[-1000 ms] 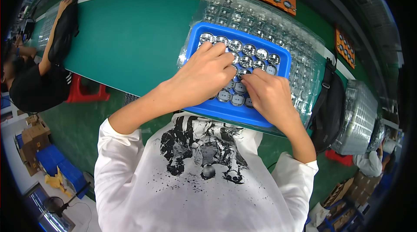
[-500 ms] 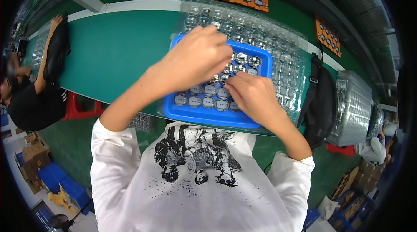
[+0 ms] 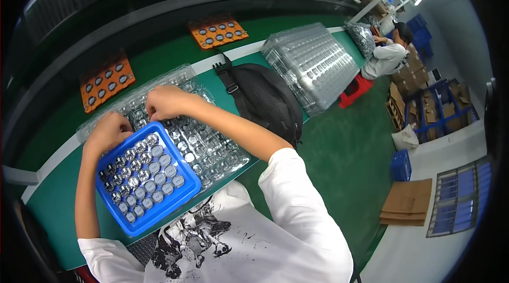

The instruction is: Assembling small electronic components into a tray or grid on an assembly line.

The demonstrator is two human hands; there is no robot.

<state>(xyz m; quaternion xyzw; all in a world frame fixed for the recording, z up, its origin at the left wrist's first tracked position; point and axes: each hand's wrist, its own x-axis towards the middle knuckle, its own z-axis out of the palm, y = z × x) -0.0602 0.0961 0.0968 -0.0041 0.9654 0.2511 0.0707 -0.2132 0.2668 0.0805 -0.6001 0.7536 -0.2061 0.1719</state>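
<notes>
A blue tray [image 3: 183, 185] lies on the bench in front of me, holding rows of small round parts. Some are shiny silver reflector-like cups [image 3: 133, 182]; others, on the near right side, show flat grey faces [image 3: 157, 196]. My left hand [image 3: 110, 133] is at the tray's far left rim, fingers curled, their tips partly hidden. Beyond the tray, my right hand [image 3: 167, 103] reaches down over a clear plastic blister tray [image 3: 214, 148] with bent fingers drawn together. Whatever is between the fingertips of either hand is hidden.
Two orange plates with round inserts, one at left [image 3: 107, 82] and one farther right [image 3: 219, 32], lie behind the blister tray. A black bag [image 3: 268, 97] and stacked clear trays [image 3: 313, 65] stand to the right. Farther off, another person [image 3: 389, 52] works near a red stool [image 3: 352, 90].
The view has swung right. My hands have left the parts inside the blue tray; the left is now at its far rim, the right over the blister tray.
</notes>
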